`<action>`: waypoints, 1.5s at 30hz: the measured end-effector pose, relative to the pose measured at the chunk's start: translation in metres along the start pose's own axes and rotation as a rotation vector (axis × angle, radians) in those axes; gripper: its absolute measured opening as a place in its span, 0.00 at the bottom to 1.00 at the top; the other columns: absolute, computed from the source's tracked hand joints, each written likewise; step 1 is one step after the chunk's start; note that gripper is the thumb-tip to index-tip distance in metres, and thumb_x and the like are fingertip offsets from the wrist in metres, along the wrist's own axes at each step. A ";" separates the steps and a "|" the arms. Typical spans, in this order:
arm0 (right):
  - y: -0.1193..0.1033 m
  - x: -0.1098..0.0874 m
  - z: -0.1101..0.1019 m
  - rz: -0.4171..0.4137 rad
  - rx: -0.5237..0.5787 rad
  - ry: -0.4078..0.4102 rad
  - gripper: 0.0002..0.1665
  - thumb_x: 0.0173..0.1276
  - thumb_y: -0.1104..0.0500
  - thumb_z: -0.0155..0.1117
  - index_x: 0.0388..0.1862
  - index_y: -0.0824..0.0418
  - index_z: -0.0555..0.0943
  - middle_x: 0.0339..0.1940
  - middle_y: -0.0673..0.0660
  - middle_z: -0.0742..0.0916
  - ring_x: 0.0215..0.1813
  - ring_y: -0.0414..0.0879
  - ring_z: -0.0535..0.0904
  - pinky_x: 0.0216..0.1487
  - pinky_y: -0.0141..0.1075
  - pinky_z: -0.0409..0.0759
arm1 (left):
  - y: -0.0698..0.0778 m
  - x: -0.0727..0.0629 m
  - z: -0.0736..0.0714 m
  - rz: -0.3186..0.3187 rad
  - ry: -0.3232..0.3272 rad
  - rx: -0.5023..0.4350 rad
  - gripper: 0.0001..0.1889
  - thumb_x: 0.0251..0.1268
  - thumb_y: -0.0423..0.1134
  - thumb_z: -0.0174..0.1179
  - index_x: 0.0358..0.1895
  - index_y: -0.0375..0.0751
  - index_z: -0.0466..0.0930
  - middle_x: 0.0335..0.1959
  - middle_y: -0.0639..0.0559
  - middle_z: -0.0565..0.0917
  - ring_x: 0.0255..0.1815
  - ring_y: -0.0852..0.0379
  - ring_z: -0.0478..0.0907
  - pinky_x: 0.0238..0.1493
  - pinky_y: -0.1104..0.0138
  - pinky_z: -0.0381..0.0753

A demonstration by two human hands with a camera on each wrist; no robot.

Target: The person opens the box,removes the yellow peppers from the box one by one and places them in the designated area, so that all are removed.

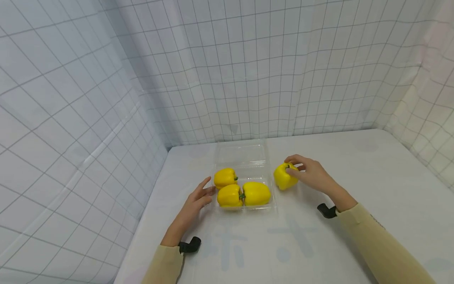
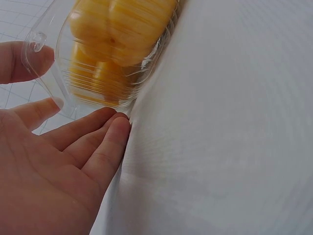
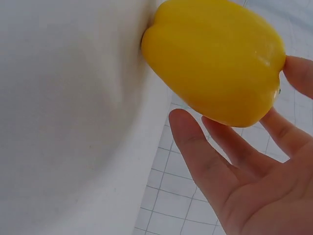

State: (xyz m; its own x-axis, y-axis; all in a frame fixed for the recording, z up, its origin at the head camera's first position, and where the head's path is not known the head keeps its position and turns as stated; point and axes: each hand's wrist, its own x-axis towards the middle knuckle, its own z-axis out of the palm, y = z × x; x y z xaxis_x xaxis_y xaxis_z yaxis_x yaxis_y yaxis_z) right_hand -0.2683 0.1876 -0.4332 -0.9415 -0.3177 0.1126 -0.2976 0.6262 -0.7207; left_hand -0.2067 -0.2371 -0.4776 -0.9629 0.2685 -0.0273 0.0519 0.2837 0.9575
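A clear plastic clamshell box (image 1: 270, 173) lies with its lid (image 1: 241, 154) folded back toward the far wall. Three yellow bell peppers (image 1: 256, 193) are in it, two along the near side and one at the back left. My left hand (image 1: 196, 202) is at the box's left side; in the left wrist view its fairly straight fingers (image 2: 105, 147) reach the ribbed wall, with the thumb by the rim. Just right of the box, my right hand (image 1: 310, 173) holds another yellow bell pepper (image 3: 215, 58) by its stem end, the pepper's other end at the tabletop.
A white cloth (image 1: 248, 248) with faint bluish marks covers the table. Grid-patterned curtains (image 1: 241, 79) hang behind it and along both sides. Black wrist cameras (image 1: 190, 245) are strapped to both wrists below the tan sleeves.
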 end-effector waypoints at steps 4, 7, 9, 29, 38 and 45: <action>-0.001 0.001 0.003 0.013 -0.021 -0.016 0.32 0.66 0.38 0.68 0.64 0.46 0.73 0.65 0.60 0.79 0.59 0.63 0.78 0.55 0.57 0.78 | -0.001 0.001 0.000 0.000 0.003 0.004 0.33 0.78 0.44 0.52 0.81 0.62 0.53 0.72 0.46 0.72 0.73 0.48 0.66 0.69 0.45 0.64; -0.002 0.001 0.006 0.022 -0.021 -0.015 0.37 0.61 0.37 0.73 0.65 0.47 0.72 0.65 0.61 0.79 0.59 0.63 0.78 0.54 0.56 0.79 | -0.002 0.002 -0.001 0.004 0.002 0.004 0.33 0.78 0.43 0.52 0.81 0.61 0.53 0.72 0.45 0.72 0.73 0.48 0.66 0.69 0.45 0.65; -0.002 0.001 0.007 0.022 -0.021 -0.010 0.39 0.60 0.38 0.75 0.65 0.48 0.72 0.65 0.62 0.78 0.58 0.63 0.78 0.54 0.55 0.79 | -0.003 0.002 -0.001 0.005 0.001 -0.001 0.33 0.78 0.43 0.52 0.81 0.60 0.52 0.72 0.45 0.71 0.73 0.48 0.66 0.69 0.44 0.64; -0.001 -0.004 -0.007 0.104 -0.209 0.088 0.44 0.62 0.37 0.71 0.72 0.55 0.72 0.54 0.69 0.76 0.48 0.62 0.74 0.46 0.54 0.75 | -0.002 0.001 0.002 -0.015 0.006 -0.004 0.33 0.78 0.44 0.53 0.81 0.61 0.53 0.72 0.46 0.71 0.74 0.48 0.65 0.70 0.43 0.61; -0.004 -0.004 -0.005 0.123 -0.272 0.042 0.48 0.58 0.34 0.72 0.72 0.55 0.71 0.57 0.69 0.75 0.47 0.62 0.76 0.43 0.54 0.76 | 0.000 0.001 0.001 -0.009 0.004 -0.006 0.33 0.78 0.44 0.53 0.81 0.60 0.53 0.72 0.45 0.71 0.74 0.48 0.65 0.70 0.44 0.62; -0.009 -0.005 -0.007 0.123 -0.299 0.021 0.50 0.58 0.35 0.73 0.74 0.54 0.68 0.60 0.69 0.74 0.49 0.63 0.76 0.43 0.57 0.77 | -0.002 0.000 0.000 -0.007 0.001 -0.003 0.33 0.78 0.44 0.53 0.81 0.61 0.52 0.72 0.45 0.70 0.73 0.48 0.66 0.69 0.44 0.63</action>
State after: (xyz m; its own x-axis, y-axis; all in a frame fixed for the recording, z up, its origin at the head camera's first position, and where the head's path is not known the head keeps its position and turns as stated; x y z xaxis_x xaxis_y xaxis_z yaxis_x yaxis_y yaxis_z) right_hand -0.2626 0.1889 -0.4225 -0.9755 -0.2134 0.0536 -0.2114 0.8415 -0.4972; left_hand -0.2065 -0.2374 -0.4791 -0.9635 0.2656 -0.0339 0.0442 0.2829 0.9581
